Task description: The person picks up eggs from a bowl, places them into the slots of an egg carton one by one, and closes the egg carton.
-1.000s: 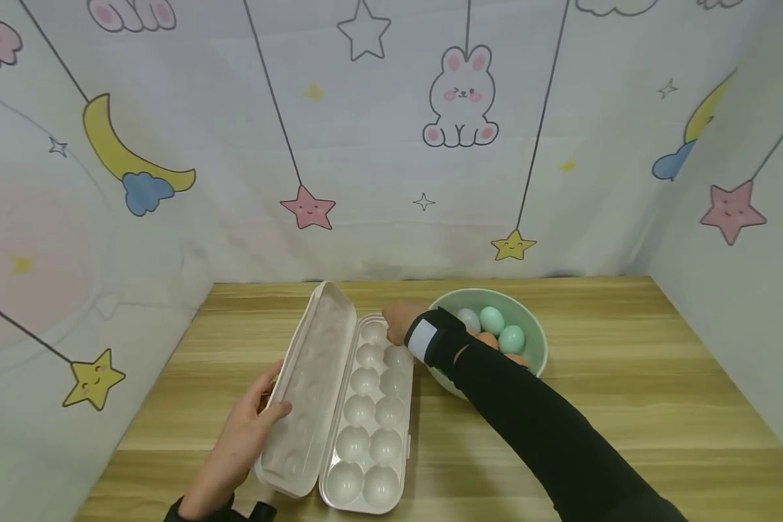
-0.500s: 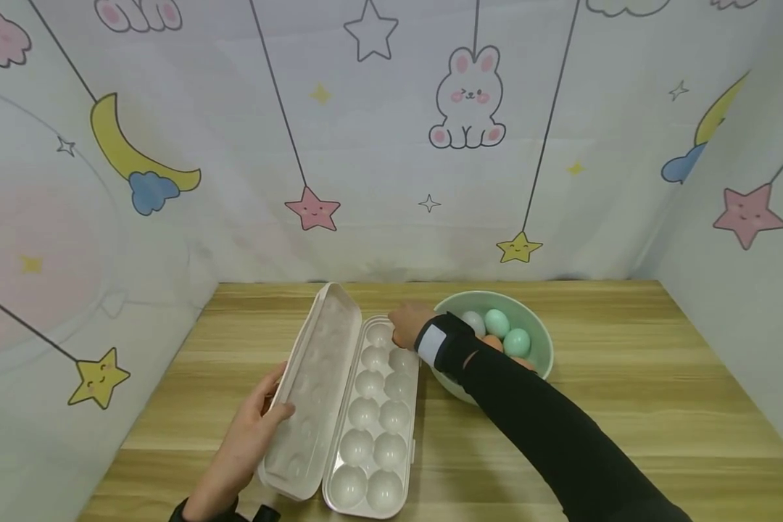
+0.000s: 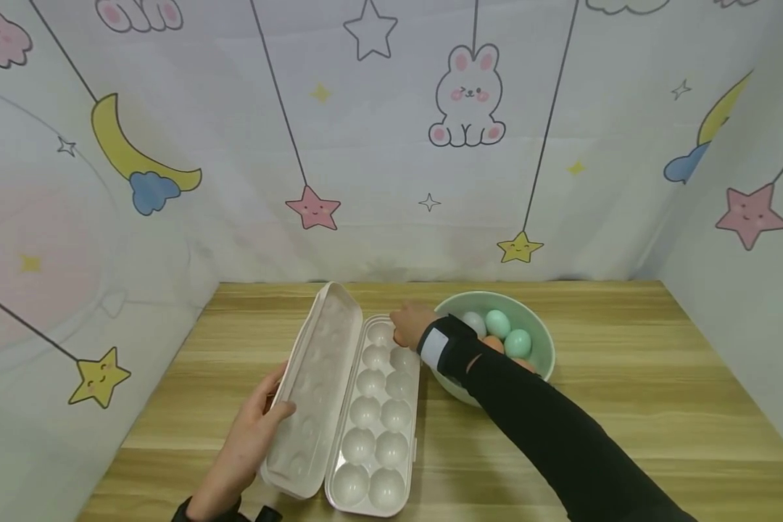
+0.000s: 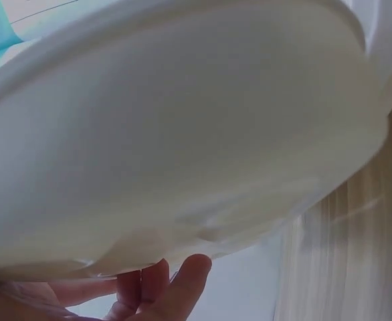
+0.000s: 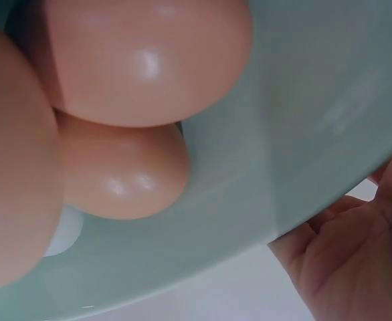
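Note:
A long cream plastic egg box (image 3: 367, 412) lies open on the table, two rows of round cups showing. My left hand (image 3: 244, 435) grips the raised lid (image 3: 316, 406) by its left edge, thumb inside and fingers behind. In the left wrist view, fingertips (image 4: 192, 267) press against the lid's underside (image 4: 203, 134). My right hand (image 3: 412, 325) is over the far right corner of the box, knuckles up, its fingertips hidden; I cannot tell whether they hold anything. The right wrist view shows part of that hand (image 5: 363, 261) beyond the bowl's rim.
Right of the egg box stands a pale green bowl (image 3: 544, 370) holding several eggs, among them a blue-green egg (image 3: 518, 344), a brown egg (image 3: 494, 346) and a pale grey egg (image 3: 474, 324). My right forearm (image 3: 528, 406) crosses over it. A patterned cloth (image 3: 378, 239) hangs behind the wooden table (image 3: 626, 406).
The head view has shifted slightly. Both hands, the egg box and the bowl keep nearly the same places relative to one another.

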The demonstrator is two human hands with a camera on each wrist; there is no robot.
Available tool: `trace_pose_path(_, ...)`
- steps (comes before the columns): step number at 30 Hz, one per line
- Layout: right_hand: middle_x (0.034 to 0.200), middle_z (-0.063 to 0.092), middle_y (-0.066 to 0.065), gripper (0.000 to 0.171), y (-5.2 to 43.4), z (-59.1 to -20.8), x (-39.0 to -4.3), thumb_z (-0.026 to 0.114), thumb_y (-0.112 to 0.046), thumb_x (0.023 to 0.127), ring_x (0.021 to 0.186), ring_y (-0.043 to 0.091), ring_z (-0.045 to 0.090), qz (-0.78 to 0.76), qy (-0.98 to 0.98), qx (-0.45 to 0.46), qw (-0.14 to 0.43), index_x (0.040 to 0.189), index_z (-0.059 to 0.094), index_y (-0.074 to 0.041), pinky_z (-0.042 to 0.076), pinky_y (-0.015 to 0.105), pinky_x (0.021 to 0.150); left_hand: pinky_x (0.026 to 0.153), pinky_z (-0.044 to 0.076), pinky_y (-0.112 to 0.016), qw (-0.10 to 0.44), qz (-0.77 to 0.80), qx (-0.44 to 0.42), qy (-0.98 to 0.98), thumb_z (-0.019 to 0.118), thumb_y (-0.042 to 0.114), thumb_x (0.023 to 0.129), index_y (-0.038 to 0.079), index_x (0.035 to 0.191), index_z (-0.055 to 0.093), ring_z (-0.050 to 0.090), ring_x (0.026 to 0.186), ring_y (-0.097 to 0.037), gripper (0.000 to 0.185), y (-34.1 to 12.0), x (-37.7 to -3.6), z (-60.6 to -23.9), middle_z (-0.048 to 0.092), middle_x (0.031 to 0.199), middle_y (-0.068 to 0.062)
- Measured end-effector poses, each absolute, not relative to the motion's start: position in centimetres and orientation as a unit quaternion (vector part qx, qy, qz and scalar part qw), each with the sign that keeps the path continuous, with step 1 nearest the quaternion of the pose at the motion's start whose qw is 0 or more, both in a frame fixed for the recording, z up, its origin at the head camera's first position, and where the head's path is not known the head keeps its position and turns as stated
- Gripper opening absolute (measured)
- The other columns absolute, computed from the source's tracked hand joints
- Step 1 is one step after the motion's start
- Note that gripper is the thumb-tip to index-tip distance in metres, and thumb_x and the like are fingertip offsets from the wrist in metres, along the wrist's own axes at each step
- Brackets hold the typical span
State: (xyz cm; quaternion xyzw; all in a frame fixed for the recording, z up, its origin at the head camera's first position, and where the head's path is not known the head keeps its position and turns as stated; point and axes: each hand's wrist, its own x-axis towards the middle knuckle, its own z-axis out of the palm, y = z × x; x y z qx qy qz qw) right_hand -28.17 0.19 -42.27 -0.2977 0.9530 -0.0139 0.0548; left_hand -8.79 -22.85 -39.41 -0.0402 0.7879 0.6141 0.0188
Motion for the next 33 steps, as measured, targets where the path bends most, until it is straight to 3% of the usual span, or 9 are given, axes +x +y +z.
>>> trace_pose_path(8, 0.103, 0.062, 0.013, 0.018, 1.6, -42.7, -28.6, 0.060, -0.008, 0.084, 0.091, 0.026, 0.057, 0.003, 0.952, -0.298, 0.075, 0.102, 0.062, -0.007, 0.049, 0.038, 0.074, 0.074, 0.050, -0.040, 0.026, 0.611, -0.034, 0.790, 0.044, 0.000, 0.091, 0.006, 0.145, 0.031, 0.048, 0.109, -0.036, 0.057, -22.1, -8.9, -39.3, 0.042, 0.133, -0.026)
trace_pose_path(12, 0.127, 0.054, 0.018, 0.040, 3.0, -40.7, -28.1, 0.057, -0.019, 0.091, 0.116, 0.032, 0.050, -0.073, 0.945, -0.293, 0.125, 0.127, 0.054, -0.003, 0.041, 0.040, 0.094, 0.074, 0.050, -0.040, 0.025, 0.603, -0.039, 0.797, 0.045, 0.000, 0.091, 0.007, 0.146, 0.031, 0.048, 0.109, -0.036, 0.057, -21.7, -9.0, -39.2, 0.043, 0.132, -0.026)
trace_pose_path(15, 0.137, 0.045, 0.020, 0.050, 4.9, -38.6, -27.5, 0.055, -0.025, 0.095, 0.125, 0.034, 0.042, -0.110, 0.942, -0.287, 0.137, 0.137, 0.045, -0.002, 0.036, 0.043, 0.101, 0.074, 0.050, -0.038, 0.023, 0.595, -0.044, 0.802, 0.045, 0.000, 0.091, 0.007, 0.146, 0.030, 0.049, 0.108, -0.036, 0.058, -21.5, -9.0, -39.1, 0.043, 0.131, -0.026)
trace_pose_path(23, 0.131, 0.046, 0.020, 0.044, 12.7, -36.0, -26.2, 0.053, -0.022, 0.095, 0.118, 0.035, 0.046, -0.126, 0.944, -0.278, 0.124, 0.134, 0.048, -0.002, 0.040, 0.047, 0.095, 0.074, 0.049, -0.035, 0.025, 0.599, -0.041, 0.800, 0.044, -0.001, 0.091, 0.004, 0.147, 0.029, 0.048, 0.108, -0.034, 0.058, -21.3, -9.4, -39.0, 0.043, 0.131, -0.026)
trace_pose_path(30, 0.130, 0.051, 0.020, 0.049, 16.0, -36.4, -24.2, 0.054, -0.024, 0.094, 0.120, 0.035, 0.046, -0.123, 0.927, -0.309, 0.173, 0.136, 0.047, -0.001, 0.037, 0.049, 0.098, 0.076, 0.047, -0.033, 0.020, 0.604, -0.034, 0.796, 0.043, -0.001, 0.091, 0.004, 0.148, 0.028, 0.047, 0.110, -0.035, 0.059, -21.2, -9.4, -39.0, 0.040, 0.137, -0.025)
trace_pose_path(33, 0.107, 0.060, 0.010, 0.037, 15.7, -37.3, -23.3, 0.056, -0.025, 0.094, 0.101, 0.025, 0.054, -0.151, 0.914, -0.323, 0.194, 0.124, 0.056, -0.005, 0.043, 0.041, 0.088, 0.076, 0.047, -0.032, 0.018, 0.600, -0.038, 0.799, 0.043, -0.001, 0.091, 0.004, 0.147, 0.028, 0.047, 0.110, -0.035, 0.059, -21.2, -9.2, -39.0, 0.041, 0.136, -0.025)
